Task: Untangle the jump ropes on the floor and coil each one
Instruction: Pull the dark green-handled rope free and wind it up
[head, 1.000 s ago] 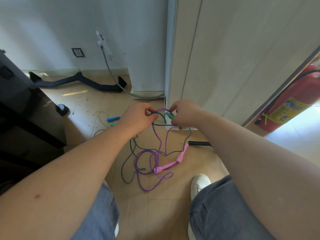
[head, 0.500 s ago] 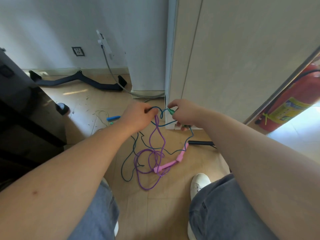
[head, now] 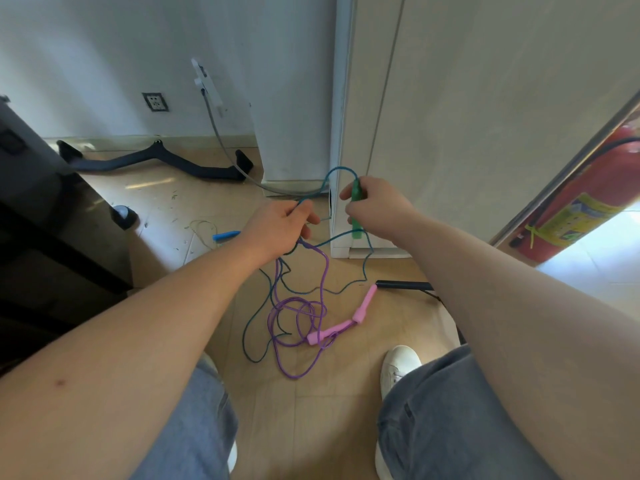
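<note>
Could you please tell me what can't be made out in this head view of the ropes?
Head view:
- Which ropes the left hand grips: hidden inside its grip.
- Green handle middle: covered by the right hand.
- Rope of the black handle: hidden behind the right forearm.
- Fire extinguisher: cut off by the right edge.

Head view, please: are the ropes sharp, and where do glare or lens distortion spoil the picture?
In the head view the purple rope and teal rope are sharp; sunlight washes out the floor beside the fire extinguisher; the wide lens swells the forearms and tilts the cabinet edge.
</note>
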Demonstrator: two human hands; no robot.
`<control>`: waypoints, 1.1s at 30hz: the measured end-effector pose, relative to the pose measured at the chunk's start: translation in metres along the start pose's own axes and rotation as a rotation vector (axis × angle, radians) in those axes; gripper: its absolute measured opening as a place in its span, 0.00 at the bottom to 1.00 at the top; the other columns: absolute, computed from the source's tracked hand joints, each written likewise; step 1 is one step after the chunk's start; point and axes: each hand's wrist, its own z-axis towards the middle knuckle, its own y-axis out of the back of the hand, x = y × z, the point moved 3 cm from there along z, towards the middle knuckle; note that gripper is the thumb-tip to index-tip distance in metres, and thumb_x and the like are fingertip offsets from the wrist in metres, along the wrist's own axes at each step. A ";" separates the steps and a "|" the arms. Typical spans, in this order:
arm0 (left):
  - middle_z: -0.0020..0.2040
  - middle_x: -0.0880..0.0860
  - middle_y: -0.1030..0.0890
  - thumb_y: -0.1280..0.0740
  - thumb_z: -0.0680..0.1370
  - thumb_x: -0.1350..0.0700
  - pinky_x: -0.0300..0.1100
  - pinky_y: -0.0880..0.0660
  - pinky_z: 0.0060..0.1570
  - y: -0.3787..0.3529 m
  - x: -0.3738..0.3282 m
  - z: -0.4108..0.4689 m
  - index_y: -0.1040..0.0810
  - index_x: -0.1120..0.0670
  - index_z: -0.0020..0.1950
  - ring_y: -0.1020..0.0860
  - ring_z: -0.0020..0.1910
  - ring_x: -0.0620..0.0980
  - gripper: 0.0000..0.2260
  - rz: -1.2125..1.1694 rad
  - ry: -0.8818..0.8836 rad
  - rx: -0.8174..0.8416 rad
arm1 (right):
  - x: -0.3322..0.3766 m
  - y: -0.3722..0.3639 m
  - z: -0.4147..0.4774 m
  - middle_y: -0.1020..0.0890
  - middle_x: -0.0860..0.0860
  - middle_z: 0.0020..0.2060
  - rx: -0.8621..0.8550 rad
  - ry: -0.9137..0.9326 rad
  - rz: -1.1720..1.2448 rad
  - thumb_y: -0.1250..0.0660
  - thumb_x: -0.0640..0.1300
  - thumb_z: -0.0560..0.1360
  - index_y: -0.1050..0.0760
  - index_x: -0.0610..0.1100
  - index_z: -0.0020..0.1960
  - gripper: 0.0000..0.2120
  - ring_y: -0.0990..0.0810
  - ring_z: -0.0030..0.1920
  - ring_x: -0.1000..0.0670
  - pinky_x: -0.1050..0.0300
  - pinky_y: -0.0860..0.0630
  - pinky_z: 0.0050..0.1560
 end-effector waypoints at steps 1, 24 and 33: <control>0.39 0.49 0.19 0.43 0.85 0.47 0.41 0.33 0.33 0.000 -0.001 0.000 0.17 0.50 0.50 0.29 0.26 0.38 0.16 -0.045 -0.008 0.010 | 0.001 0.000 0.000 0.18 0.47 0.45 0.003 0.002 0.002 0.40 0.36 0.74 0.24 0.52 0.49 0.12 0.16 0.49 0.44 0.47 0.17 0.51; 0.48 0.48 0.18 0.39 0.76 0.67 0.33 0.31 0.31 0.006 0.001 -0.001 0.20 0.50 0.60 0.28 0.30 0.38 0.18 -0.084 0.018 0.048 | 0.006 0.012 0.003 0.23 0.48 0.33 -0.115 -0.059 0.543 0.40 0.44 0.81 0.22 0.43 0.51 0.09 0.25 0.29 0.48 0.48 0.21 0.38; 0.55 0.56 0.19 0.43 0.78 0.74 0.45 0.21 0.45 0.008 -0.011 -0.009 0.22 0.52 0.59 0.18 0.35 0.46 0.21 -0.349 -0.038 0.080 | 0.004 -0.008 -0.006 0.17 0.41 0.47 0.147 -0.066 0.219 0.34 0.36 0.75 0.22 0.50 0.52 0.11 0.29 0.27 0.49 0.56 0.30 0.28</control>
